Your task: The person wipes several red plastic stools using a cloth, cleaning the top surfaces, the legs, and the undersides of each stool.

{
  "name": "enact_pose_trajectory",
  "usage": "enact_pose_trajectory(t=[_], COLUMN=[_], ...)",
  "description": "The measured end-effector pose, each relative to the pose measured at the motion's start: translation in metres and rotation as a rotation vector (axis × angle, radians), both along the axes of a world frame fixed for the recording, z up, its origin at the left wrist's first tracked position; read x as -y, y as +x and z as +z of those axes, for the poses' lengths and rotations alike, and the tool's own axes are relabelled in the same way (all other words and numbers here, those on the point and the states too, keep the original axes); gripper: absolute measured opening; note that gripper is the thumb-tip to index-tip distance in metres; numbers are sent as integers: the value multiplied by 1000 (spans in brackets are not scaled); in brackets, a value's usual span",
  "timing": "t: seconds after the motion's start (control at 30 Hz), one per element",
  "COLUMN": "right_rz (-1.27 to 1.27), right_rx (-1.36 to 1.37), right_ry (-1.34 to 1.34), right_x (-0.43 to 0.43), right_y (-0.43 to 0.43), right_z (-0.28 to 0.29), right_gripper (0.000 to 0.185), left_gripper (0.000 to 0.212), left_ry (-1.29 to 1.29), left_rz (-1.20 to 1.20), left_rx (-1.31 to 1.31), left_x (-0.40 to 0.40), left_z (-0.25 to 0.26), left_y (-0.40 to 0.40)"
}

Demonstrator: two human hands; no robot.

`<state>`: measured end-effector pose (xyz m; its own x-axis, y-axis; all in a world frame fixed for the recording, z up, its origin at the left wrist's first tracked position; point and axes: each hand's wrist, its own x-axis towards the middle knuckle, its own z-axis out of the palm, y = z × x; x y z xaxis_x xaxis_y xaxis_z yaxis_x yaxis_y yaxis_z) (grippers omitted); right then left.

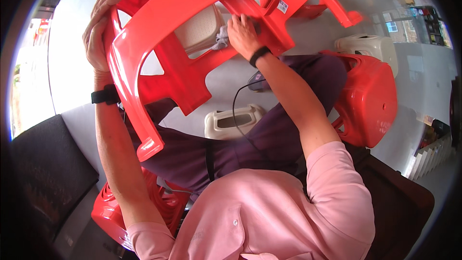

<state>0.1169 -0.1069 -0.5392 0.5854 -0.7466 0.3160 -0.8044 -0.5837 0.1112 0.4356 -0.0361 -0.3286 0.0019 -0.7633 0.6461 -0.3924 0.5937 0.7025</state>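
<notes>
A red plastic chair (158,21), tipped over, spans the upper part of the view in front of me. At its left side, my left hand (99,32) grips the rim, thumb and fingers around the red plastic. My right hand (242,35) is at the chair's lower crosspiece, with a grey cloth (221,39) bunched beside its fingers and pressed near the plastic. Part of the cloth is hidden by the hand. A small label with print sits on the chair to the right of my right hand.
Red plastic stools (371,101) stand to my right, and more red stacked seats (115,213) are at lower left. A cream plastic stool (231,121) lies between my legs, another (375,48) behind at right. A black cable (235,104) crosses my lap. A dark panel (50,173) is at left.
</notes>
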Motion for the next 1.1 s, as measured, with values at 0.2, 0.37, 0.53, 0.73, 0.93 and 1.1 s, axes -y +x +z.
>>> enact_pose_trajectory(t=[0.2, 0.37, 0.53, 0.73, 0.93, 1.1], right_rz=[48, -149, -303, -406, -443, -663], right_rx=[97, 585, 970, 1099, 974, 878], right_ry=[724, 382, 515, 635, 443, 256], right_x=[-32, -41, -9, 9, 0, 5], right_y=[-81, -154, -151, -127, -114, -111], right_z=[3, 48, 27, 20, 35, 12], right_gripper=[18, 43, 44, 30, 36, 34], left_gripper=[47, 49, 43, 44, 76, 71], left_ry=[1, -2, 47, 520, 517, 724], left_rz=[-59, 29, 70, 353, 19, 86], left_rx=[43, 87, 132, -52, 485, -85], left_x=[-7, -9, -17, -85, -173, -157], left_z=[-7, 5, 20, -25, -78, -36], left_y=[6, -15, -24, -16, -42, -58])
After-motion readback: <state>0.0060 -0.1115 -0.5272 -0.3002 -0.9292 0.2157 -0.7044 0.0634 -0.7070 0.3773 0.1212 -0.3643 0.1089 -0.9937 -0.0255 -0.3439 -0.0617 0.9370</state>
